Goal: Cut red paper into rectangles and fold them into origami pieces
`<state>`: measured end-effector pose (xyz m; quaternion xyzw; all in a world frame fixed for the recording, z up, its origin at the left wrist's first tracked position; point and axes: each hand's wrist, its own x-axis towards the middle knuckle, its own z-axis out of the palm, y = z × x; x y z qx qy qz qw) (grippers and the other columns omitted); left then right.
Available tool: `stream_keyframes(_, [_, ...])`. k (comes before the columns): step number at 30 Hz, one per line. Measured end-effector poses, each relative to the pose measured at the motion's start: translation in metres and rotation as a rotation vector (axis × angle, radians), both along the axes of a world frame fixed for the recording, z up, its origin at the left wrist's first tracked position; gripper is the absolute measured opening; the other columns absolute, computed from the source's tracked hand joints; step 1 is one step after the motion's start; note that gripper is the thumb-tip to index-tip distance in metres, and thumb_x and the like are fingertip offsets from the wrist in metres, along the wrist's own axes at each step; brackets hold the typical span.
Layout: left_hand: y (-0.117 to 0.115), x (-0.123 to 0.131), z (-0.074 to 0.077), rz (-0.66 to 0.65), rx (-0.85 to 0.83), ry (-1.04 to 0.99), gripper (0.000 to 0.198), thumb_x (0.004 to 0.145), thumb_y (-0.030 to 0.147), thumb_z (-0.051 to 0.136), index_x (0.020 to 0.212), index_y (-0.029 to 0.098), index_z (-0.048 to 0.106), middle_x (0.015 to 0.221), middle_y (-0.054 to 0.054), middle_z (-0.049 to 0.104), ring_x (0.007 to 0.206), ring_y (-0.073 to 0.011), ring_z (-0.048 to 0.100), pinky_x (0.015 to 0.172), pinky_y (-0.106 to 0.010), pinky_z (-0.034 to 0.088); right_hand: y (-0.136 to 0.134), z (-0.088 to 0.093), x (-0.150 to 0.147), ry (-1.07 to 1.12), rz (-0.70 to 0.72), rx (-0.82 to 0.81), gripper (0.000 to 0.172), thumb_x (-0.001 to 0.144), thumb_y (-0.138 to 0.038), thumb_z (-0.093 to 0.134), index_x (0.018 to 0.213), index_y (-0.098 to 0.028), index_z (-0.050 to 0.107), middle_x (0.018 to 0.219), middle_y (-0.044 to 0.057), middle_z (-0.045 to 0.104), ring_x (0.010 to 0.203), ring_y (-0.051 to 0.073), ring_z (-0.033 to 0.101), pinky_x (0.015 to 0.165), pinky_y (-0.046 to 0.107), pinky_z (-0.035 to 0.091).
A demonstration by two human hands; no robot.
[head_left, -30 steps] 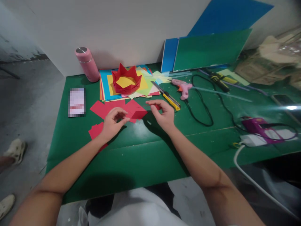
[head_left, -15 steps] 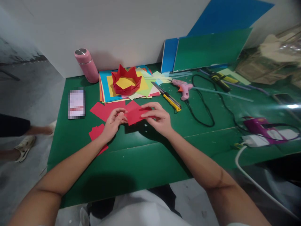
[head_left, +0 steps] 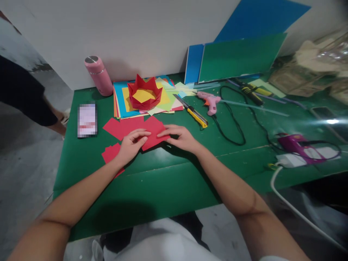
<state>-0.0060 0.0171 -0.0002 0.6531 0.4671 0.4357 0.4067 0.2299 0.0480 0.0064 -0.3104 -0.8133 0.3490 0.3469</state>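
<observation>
Between my hands is a piece of red paper [head_left: 153, 131], held just over the green table. My left hand [head_left: 131, 144] pinches its left edge, thumb toward me. My right hand [head_left: 181, 137] has the right edge between thumb and fingers. Behind and to the left lie more flat red paper pieces [head_left: 114, 128]. A smaller stack of red paper [head_left: 111, 153] is partly hidden under my left forearm. Farther back, a folded red paper ring with pointed tips [head_left: 145, 103] stands on a pile of coloured sheets [head_left: 119, 105].
A pink bottle [head_left: 99, 76] and a blurred-out flat item [head_left: 87, 120] are at left. Rightward lie a yellow utility knife [head_left: 197, 116], a pink glue gun [head_left: 210, 101] with a black cord, and a purple device [head_left: 297, 146] by a white power strip. A person's leg [head_left: 29, 94] shows beyond the left edge.
The red paper between my hands has turned and tilted, showing more of its face. My left fingers have moved onto it. The person at left has shifted closer to the table.
</observation>
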Motion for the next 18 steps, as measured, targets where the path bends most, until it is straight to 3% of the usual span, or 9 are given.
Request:
stream_keyframes(2, [-0.002,0.001,0.002,-0.013,0.056,0.056,0.022,0.087,0.039,0.062,0.098,0.023,0.072,0.109,-0.007,0.069,0.107,-0.0206,0.063,0.097,-0.039,0.049,0.001,-0.001,0.000,0.025,0.059,-0.076,0.019,0.086,-0.023,0.061,0.099,-0.025,0.075,0.097,0.006,0.074,0.091,0.017,0.067,0.086,0.034,0.051])
stream_keyframes(4, [-0.003,0.002,0.002,-0.038,0.145,0.117,0.029,0.083,0.045,0.067,0.100,0.022,0.072,0.109,-0.008,0.068,0.104,-0.0214,0.064,0.094,-0.039,0.050,-0.001,-0.001,-0.002,0.047,0.056,-0.115,0.015,0.083,-0.028,0.067,0.093,-0.022,0.076,0.089,0.006,0.074,0.084,0.017,0.067,0.081,0.032,0.051])
stream_keyframes(7, [-0.007,0.004,0.003,-0.059,0.304,0.221,0.041,0.072,0.050,0.076,0.099,0.020,0.071,0.104,-0.009,0.069,0.099,-0.0226,0.064,0.091,-0.039,0.051,-0.005,0.003,-0.008,0.077,-0.041,-0.174,0.013,0.079,-0.034,0.071,0.082,-0.021,0.076,0.084,0.005,0.074,0.079,0.017,0.068,0.078,0.031,0.051])
stream_keyframes(9, [-0.009,0.006,0.003,-0.049,0.365,0.269,0.035,0.075,0.048,0.075,0.095,0.019,0.071,0.097,-0.008,0.070,0.092,-0.0208,0.065,0.086,-0.037,0.052,-0.009,0.006,-0.013,0.109,-0.112,-0.221,0.017,0.078,-0.038,0.071,0.078,-0.021,0.075,0.082,0.004,0.074,0.077,0.017,0.067,0.076,0.031,0.051])
stream_keyframes(12, [-0.011,0.006,0.005,-0.029,0.372,0.284,0.019,0.085,0.039,0.068,0.087,0.020,0.071,0.089,-0.005,0.071,0.084,-0.0174,0.066,0.079,-0.031,0.052,-0.014,0.009,-0.020,0.150,-0.203,-0.307,0.023,0.074,-0.043,0.073,0.074,-0.020,0.074,0.078,0.004,0.073,0.071,0.016,0.064,0.070,0.030,0.050])
stream_keyframes(18, [-0.011,0.008,0.007,-0.032,0.299,0.213,0.013,0.085,0.031,0.068,0.079,0.020,0.070,0.083,-0.003,0.072,0.075,-0.0142,0.066,0.073,-0.027,0.053,-0.017,0.001,-0.029,0.290,-0.312,-0.446,0.028,0.068,-0.043,0.077,0.068,-0.018,0.064,0.063,-0.002,0.062,0.056,0.010,0.052,0.055,0.024,0.043])
